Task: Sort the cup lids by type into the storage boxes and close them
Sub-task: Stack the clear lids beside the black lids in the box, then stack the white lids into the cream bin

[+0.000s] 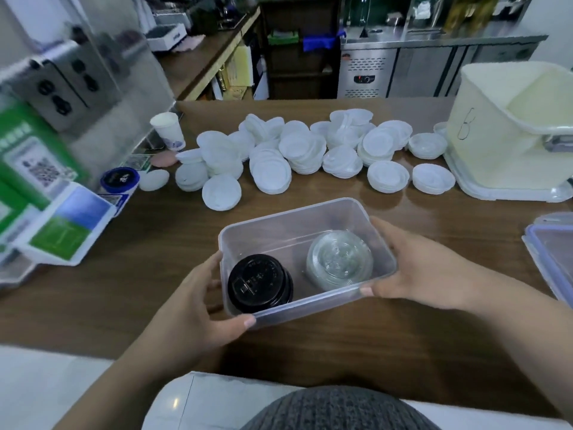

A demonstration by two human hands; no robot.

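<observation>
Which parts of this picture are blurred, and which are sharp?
Head view: the green cards at the left edge are smeared; the wide lens bends the table near the borders; the clear box in the left hand and right hand looks sharp.

Left grip and right grip each clasp one end of the clear box, thumbs on its near rim

Near, a clear rectangular plastic box holds a black stack of round lids and a transparent stack of round lids. Farther off, white round plastic lids cover the brown wood-grain table. At the far right stands a cream plastic tub.
</observation>
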